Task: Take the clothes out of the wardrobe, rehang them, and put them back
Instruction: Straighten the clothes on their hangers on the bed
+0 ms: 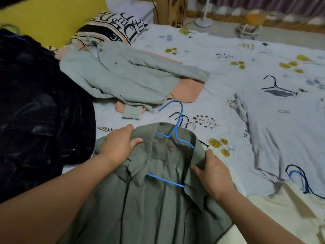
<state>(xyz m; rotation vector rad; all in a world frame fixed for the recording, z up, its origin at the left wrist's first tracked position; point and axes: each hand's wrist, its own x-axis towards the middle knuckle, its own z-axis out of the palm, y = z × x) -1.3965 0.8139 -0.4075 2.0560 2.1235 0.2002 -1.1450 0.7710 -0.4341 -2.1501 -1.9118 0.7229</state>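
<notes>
Olive-green shirt (pixel 158 199) lies nearest, spread on the bed with a blue wire hanger (pixel 173 138) inside its collar. Left hand (pixel 119 143) and right hand (pixel 212 175) each pinch a collar side, probably seating it on the hanger. Around it, the floral bedsheet (pixel 219 55) holds a pale green jacket (pixel 126 76), a black garment (pixel 38 103) and spare hangers.
</notes>
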